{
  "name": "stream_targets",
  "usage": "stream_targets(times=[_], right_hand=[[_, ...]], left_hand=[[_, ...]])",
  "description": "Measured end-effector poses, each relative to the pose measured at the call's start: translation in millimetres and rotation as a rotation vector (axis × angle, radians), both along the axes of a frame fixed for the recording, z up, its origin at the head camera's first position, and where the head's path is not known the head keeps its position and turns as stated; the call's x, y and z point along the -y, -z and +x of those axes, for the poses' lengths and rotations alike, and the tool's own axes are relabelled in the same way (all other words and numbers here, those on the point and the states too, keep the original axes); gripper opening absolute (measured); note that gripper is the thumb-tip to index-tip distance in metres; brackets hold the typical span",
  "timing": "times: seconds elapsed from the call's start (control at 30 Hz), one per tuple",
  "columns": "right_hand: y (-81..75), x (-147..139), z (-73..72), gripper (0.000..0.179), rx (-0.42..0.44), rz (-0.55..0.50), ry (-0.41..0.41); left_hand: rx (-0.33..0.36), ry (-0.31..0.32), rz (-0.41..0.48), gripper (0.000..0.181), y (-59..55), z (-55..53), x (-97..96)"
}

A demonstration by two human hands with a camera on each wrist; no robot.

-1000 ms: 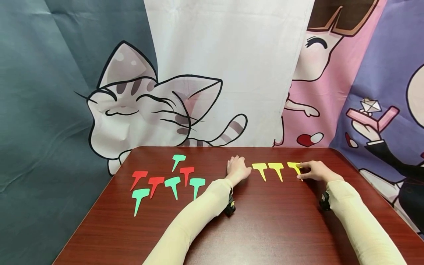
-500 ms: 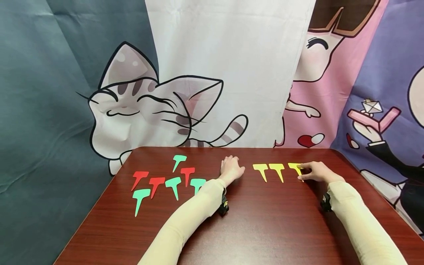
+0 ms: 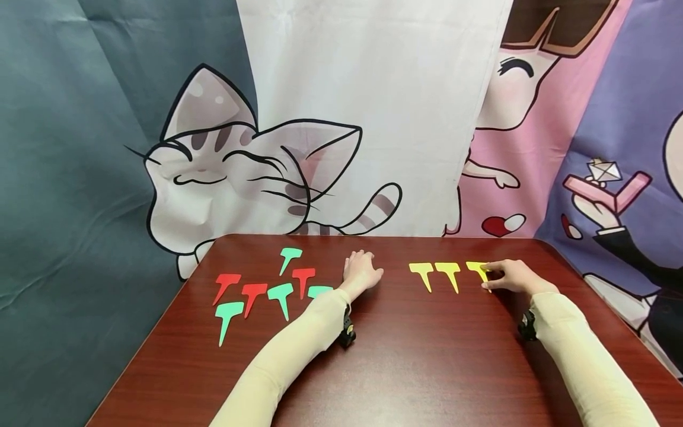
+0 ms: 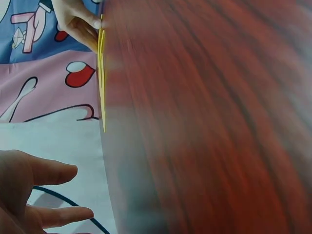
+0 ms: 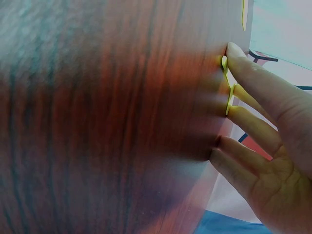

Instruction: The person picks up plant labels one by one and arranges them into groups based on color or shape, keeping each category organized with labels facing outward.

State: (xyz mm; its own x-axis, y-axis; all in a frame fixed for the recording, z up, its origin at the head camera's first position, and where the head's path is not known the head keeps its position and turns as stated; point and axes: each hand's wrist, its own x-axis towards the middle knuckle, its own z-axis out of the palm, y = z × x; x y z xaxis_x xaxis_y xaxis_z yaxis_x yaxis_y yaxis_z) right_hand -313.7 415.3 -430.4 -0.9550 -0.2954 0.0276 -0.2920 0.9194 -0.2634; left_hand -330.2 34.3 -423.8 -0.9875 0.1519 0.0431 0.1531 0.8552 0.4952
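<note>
Yellow plant tags: three in a row near the desk's far edge, toward its right corner.
Right hand: its grip seems to pinch the right-end yellow tag; fingers partly hide it.
Left hand: grip spread, by the far edge's middle.
Green tags, red tags: scattered toward the left edge.

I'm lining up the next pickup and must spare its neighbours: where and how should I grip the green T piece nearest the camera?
Probably with the left hand, pinch the broad head of the green T piece from above and its left: it looks flat on the table, its stem narrows to a tip, and a red T piece crowds its right.
</note>
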Motion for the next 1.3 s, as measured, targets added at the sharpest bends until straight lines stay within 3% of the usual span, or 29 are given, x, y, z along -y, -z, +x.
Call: stream_targets(times=[0.8, 1.3], right_hand=[[1.7, -3, -0.2, 0.062, -0.051, -0.002, -0.022], [0.4, -1, -0.9, 0.065, -0.008, 0.011, -0.005]], left_hand=[[-0.005, -0.056, -0.032, 0.044, 3.9, -2.5, 71.6], [-0.013, -0.094, -0.047, 0.042, 0.3, -0.4, 122.7]])
